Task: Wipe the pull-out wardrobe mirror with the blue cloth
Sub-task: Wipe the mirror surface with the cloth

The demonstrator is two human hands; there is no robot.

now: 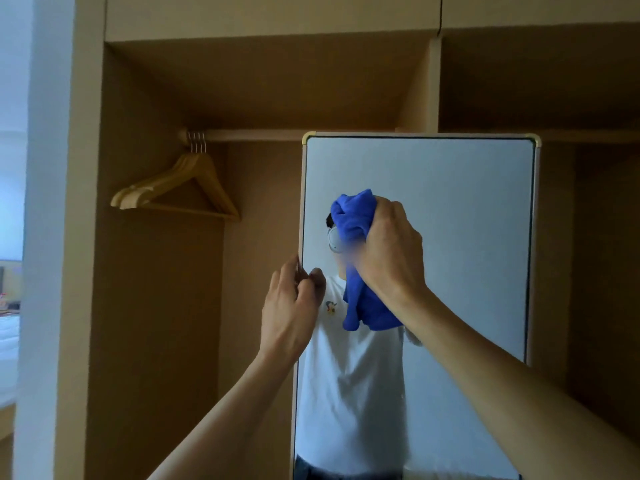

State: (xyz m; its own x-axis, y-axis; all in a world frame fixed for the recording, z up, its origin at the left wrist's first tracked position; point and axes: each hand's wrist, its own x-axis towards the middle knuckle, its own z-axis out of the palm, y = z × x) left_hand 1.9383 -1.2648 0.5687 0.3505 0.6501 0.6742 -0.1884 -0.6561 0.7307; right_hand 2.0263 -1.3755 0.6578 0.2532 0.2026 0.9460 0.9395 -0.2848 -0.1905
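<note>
Mid-wipe, the right hand (pixel 388 251) clutches a bunched blue cloth (pixel 356 220) against the tall, pale-framed pull-out wardrobe mirror (pixel 450 220) near its left edge, which the left hand (pixel 287 313) pinches steady. Next, likely, come firm sweeps across the rest of the glass.

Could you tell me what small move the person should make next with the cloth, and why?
Probably sweep the blue cloth rightward across the mirror. The right hand grips it bunched against the glass left of centre, much of the surface lies to its right, and the left hand grips the mirror's left edge.
</note>
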